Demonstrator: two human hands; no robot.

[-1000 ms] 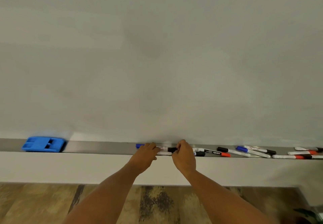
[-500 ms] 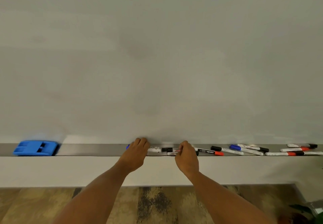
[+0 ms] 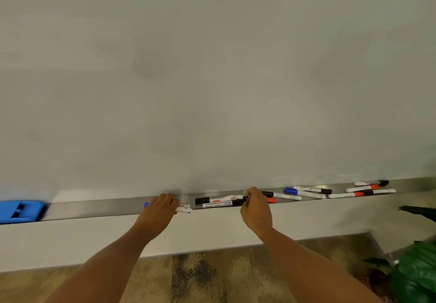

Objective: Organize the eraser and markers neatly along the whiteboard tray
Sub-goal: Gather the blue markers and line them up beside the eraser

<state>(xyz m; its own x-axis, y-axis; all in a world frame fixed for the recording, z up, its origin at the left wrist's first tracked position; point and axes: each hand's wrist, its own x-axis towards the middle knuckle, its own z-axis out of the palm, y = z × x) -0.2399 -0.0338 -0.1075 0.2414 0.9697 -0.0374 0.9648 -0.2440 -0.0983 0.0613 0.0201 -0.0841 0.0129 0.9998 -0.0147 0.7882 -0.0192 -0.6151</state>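
A grey metal tray [image 3: 99, 207] runs under the whiteboard. My left hand [image 3: 160, 210] covers a blue-capped marker [image 3: 185, 209] whose white end sticks out to the right. My right hand [image 3: 256, 209] pinches the right ends of two black-capped markers [image 3: 218, 202] lying side by side. A blue eraser [image 3: 20, 211] sits at the tray's far left. More markers, black, blue and red capped [image 3: 306, 193], lie scattered on the right part of the tray.
The whiteboard [image 3: 212, 78] fills the upper view. Below the tray is a white wall band, then wood-patterned floor [image 3: 200, 276]. A green plant [image 3: 415, 269] stands at the lower right.
My hands have moved apart: the left slid its blue marker leftward, the right now holds the ends of two black markers. The view tilted.
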